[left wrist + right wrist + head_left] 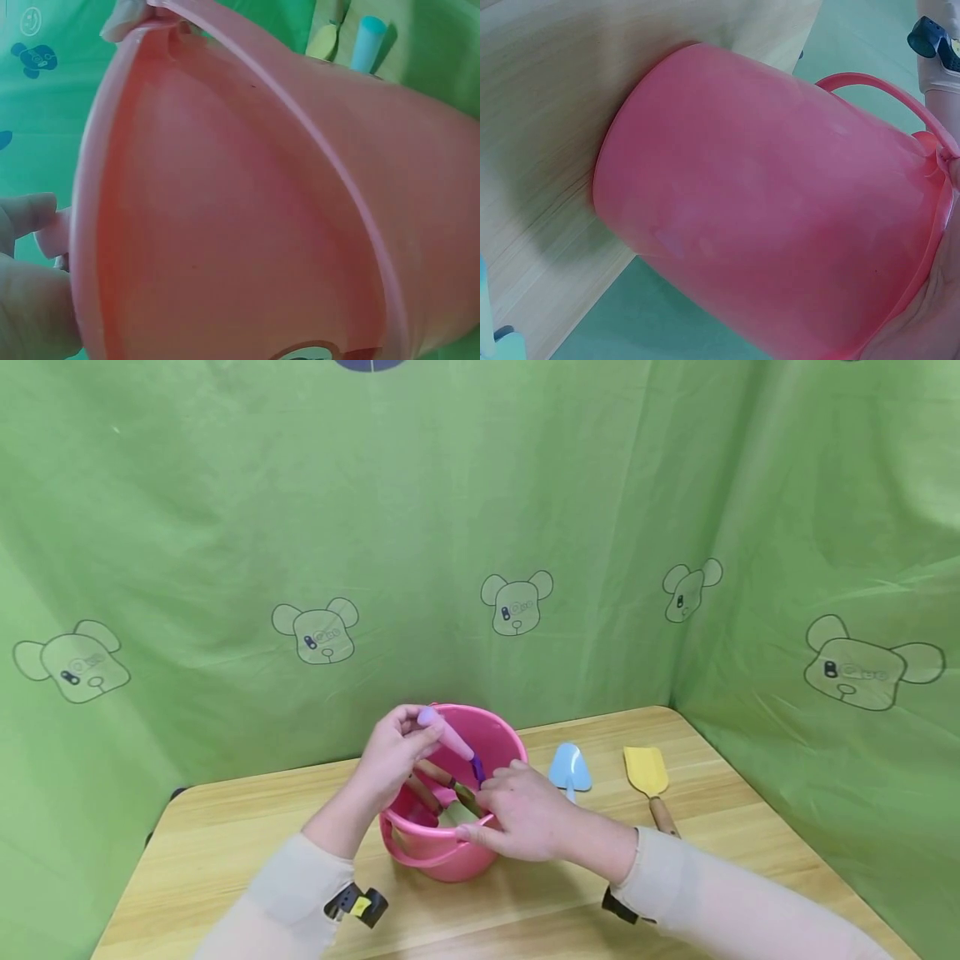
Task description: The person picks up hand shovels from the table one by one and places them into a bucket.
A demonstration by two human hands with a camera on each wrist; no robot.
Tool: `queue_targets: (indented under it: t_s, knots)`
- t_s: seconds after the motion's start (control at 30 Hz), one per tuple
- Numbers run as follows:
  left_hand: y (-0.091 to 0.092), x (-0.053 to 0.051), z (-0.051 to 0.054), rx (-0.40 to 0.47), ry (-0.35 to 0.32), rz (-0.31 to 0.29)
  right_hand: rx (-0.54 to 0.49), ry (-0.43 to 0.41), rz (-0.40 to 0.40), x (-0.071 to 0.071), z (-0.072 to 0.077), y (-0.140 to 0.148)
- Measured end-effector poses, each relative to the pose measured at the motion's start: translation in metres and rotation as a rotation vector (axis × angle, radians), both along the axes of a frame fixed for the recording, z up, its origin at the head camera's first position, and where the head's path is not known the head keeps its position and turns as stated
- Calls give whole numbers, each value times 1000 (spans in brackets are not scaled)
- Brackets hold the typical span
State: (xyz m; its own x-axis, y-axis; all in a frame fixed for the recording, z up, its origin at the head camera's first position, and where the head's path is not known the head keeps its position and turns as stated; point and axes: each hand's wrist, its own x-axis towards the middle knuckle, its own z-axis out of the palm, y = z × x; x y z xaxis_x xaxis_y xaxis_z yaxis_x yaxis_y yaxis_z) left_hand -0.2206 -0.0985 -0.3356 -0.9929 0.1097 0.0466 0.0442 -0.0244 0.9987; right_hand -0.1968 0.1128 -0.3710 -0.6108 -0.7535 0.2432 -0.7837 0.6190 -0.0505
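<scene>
A pink bucket (472,865) stands on the table, its handle hanging down at the front. My left hand (392,758) is over its opening and pinches the pale purple handle (453,739) of a small tool. The tool slants down into the bucket; its dark purple end (477,769) is partly hidden behind my right hand. My right hand (528,814) grips the bucket's right rim. Inside lie wooden-handled tools, one with a green blade (468,798). In the left wrist view, the bucket wall (225,187) hides most of the held tool.
To the right of the bucket lie a light blue toy shovel (570,767) and a yellow toy shovel (647,768) with a wooden handle. The wooden table (247,827) meets a green curtain (420,510) with bear drawings at the back and sides.
</scene>
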Motion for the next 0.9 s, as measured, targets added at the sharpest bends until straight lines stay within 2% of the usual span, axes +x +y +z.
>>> queue_targets:
  t_s: [0.3,0.6,0.83,0.9]
  knots:
    - [6,-2,-9,-109,-35,6,-4,7,6,0,-2,1]
    - [6,-8,-17,-272,-12,-27,-6,13,5,-1,-1,1]
    - [4,-9,-20,-333,-65,-53,7,-6,-7,0,-1,0]
    - [4,-9,-20,-365,-63,-59,11,-7,-9,0,-1,0]
